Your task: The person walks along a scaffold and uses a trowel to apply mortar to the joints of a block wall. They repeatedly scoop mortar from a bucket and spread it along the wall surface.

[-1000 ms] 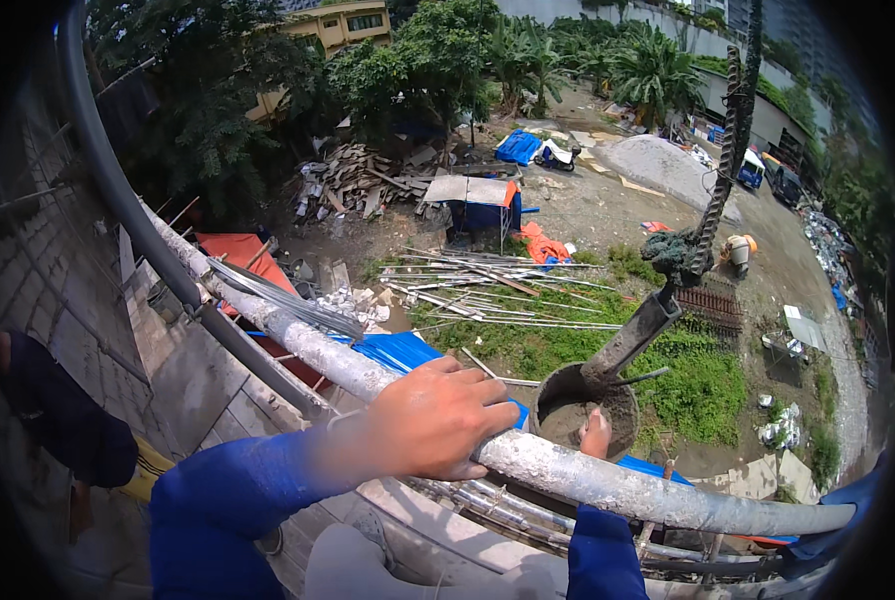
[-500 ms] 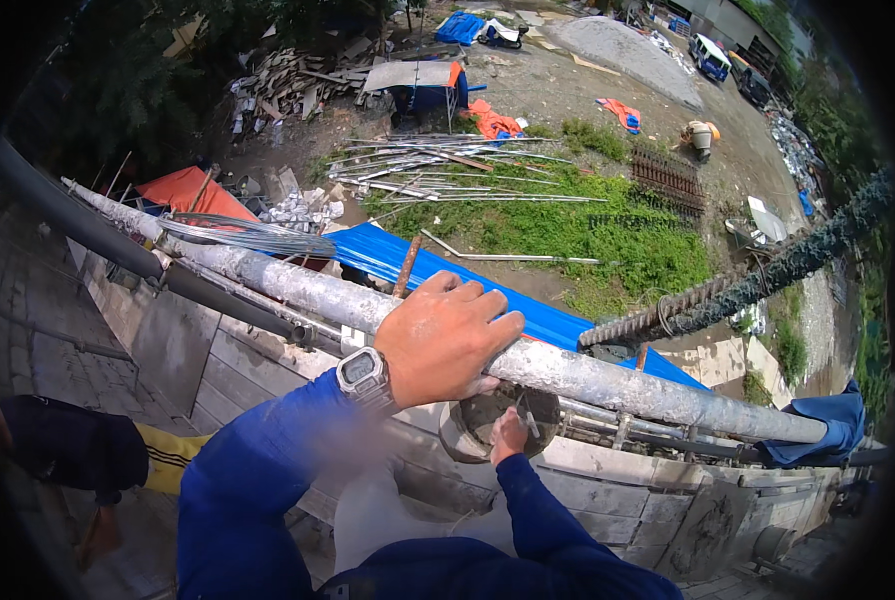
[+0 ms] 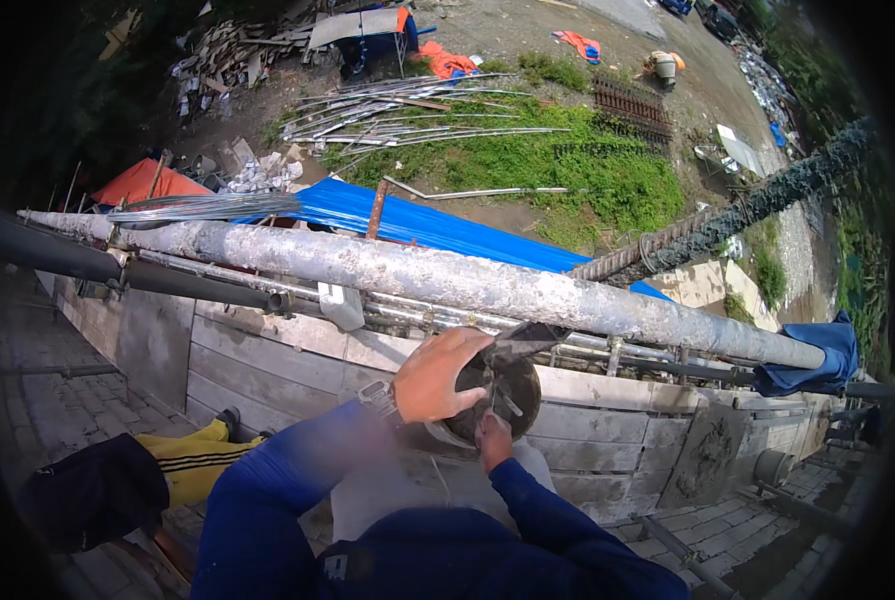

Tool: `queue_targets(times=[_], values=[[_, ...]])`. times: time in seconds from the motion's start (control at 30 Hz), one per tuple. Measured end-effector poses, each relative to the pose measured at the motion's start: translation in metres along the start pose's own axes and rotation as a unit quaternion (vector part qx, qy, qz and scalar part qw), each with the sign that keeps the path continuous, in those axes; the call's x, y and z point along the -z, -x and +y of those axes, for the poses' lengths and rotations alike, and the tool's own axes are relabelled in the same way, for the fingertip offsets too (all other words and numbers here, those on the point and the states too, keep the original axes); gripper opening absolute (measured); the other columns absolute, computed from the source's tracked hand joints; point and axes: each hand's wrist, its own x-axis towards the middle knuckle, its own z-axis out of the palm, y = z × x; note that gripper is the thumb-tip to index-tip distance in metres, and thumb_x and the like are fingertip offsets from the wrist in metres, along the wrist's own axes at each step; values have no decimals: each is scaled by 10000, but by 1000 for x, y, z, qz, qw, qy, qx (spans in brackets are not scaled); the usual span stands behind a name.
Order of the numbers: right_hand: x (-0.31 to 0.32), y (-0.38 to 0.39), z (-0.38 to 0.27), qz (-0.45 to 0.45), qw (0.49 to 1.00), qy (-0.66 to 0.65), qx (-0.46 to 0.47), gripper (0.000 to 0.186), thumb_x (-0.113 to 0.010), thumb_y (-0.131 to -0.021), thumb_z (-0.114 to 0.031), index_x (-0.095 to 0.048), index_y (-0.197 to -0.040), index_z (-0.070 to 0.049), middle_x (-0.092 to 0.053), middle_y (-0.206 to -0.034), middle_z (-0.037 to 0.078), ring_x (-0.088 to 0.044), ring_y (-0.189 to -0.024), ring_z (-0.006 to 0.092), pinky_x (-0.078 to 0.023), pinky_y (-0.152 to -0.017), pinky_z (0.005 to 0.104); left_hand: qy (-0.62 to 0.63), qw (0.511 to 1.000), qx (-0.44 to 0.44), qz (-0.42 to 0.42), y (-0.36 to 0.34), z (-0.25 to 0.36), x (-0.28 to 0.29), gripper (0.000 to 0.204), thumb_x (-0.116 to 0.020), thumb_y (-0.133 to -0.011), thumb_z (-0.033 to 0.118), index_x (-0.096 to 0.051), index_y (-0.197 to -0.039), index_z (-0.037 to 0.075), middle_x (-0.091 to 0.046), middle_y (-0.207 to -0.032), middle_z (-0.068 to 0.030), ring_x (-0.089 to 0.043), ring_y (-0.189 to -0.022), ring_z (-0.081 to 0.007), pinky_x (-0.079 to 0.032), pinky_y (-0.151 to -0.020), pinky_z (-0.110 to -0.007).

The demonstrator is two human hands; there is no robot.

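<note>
2 bare hands are at the bucket (image 3: 531,392), which is located between the person's torso and the whitish, mottled pipe (image 3: 448,285). The left hand (image 3: 438,378) is positioned over the left side of the bucket mouth. It is partly open: fingers extended, thumb set apart and directed toward the interior. Whether the left hand bears on the rim cannot be determined. The right hand (image 3: 494,440) is positioned at the near side of the bucket, with fingers curled inward; the item inside its grasp, if any, is concealed. The 2 hands are close together, the left farther from the torso than the right. A grey metal piece (image 3: 528,342) extends over the far side of the bucket mouth, just below the pipe.

Markings: 1 small pale patch (image 3: 335,567) is located on the blue shirt (image 3: 418,550); its detail is too small to read. The watch (image 3: 376,398) on the left wrist has a blurred face. A co-worker's yellow trousers (image 3: 193,462) carry 3 dark stripes.
</note>
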Motion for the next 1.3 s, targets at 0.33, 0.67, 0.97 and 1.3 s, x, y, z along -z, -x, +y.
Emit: queue_targets(times=[0.33,0.67,0.97,1.3], values=[[21,26,-33,-34,999,11,40,372,-479,-1052,-271,-395,-710,-151,-315,-628,-56,-309,-532,75,-238,-493,275,57,991,112,-33,-87,-63,-122,551,-767,-713,311,-601,-1193,97,-670,-1083,-165,-623,-1094,-364,-484,-963,-474],[43,10,-49,-103,991,65,48,374,-481,-1035,-270,-357,-696,-169,-300,-611,-50,-293,-497,92,-216,-471,284,-63,931,313,176,-25,-123,-85,781,-797,-769,446,-490,-1387,82,-451,-1442,-199,-440,-1351,-361,-373,-1103,-487],[4,-34,-37,-205,961,184,11,369,-513,-1015,-313,-373,-694,-196,-299,-561,-55,-296,-425,95,-191,-407,292,92,665,696,255,470,-71,-154,560,-742,-789,325,-637,-1228,-5,-692,-1168,-199,-663,-1090,-328,-518,-934,-402],[-161,-7,0,-292,869,400,-3,323,-532,-988,-225,-440,-686,-156,-336,-600,-42,-349,-488,106,-258,-476,293,285,620,706,190,614,63,-363,396,-699,-853,299,-703,-1168,60,-707,-955,-122,-694,-879,-235,-548,-752,-365]])
